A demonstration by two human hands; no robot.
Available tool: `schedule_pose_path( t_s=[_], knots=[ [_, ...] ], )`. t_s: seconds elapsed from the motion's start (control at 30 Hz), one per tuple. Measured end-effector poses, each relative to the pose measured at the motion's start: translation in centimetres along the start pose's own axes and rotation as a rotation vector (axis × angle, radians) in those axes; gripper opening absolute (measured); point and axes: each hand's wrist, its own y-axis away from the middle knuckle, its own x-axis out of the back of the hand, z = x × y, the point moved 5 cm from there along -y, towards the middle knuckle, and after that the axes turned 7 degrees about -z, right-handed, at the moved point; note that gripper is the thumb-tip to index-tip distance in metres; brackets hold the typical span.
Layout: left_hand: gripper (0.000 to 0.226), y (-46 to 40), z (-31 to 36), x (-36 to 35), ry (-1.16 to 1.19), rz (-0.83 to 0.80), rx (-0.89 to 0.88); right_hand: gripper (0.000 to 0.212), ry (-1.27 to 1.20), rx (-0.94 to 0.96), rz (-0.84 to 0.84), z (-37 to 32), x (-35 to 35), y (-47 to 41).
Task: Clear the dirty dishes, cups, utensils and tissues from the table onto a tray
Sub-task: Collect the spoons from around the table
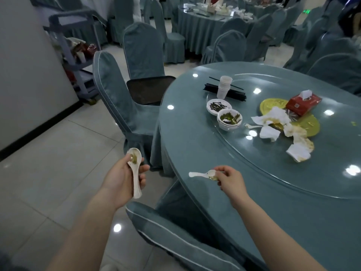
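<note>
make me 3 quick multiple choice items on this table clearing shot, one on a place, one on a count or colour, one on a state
1. Where does the stack of plastic cups stand?
A. on the black chopsticks
B. in a bowl
C. on the floor

2. What colour is the tissue box?
A. blue
B. red
C. white

3. What is the left hand doing?
A. resting open on the table
B. gripping a soiled white spoon
C. holding a cup

Answers: 1 A, the cups sit over the chopstick bundle; 2 B, its sides are red with a white tissue sticking out; 3 B, its fingers curl round the spoon handle beyond the table edge.
</note>
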Motion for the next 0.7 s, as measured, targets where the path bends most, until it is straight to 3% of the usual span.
schedule_pose_path(
  t_s=[0.17, 0.3, 0.5, 0.7],
  knots=[
    [0.045, -1.2, 5.0, 3.7, -0.09, -0.032, 0.072, 0.025, 0.008, 0.23, -0.099, -10.0, -9.2, 0.7],
    [0.049, -1.8, 9.1, 5.8, -0.207, -0.096, 0.116, 0.014, 0.105, 0.401, -0.152, -16.8, -17.4, 1.1],
    [0.049, -3.2, 14.0, 8.1, -0.291, -0.204, 0.178, 0.009, 0.25, 0.482, -0.118, -21.5, -26.3, -0.4],
    [0.005, -7.1, 18.5, 10.9, -0.477, -0.274, 0.117, 0.022, 0.301, 0.473, -0.016, -23.2, -31.0, -4.6]
  ],
)
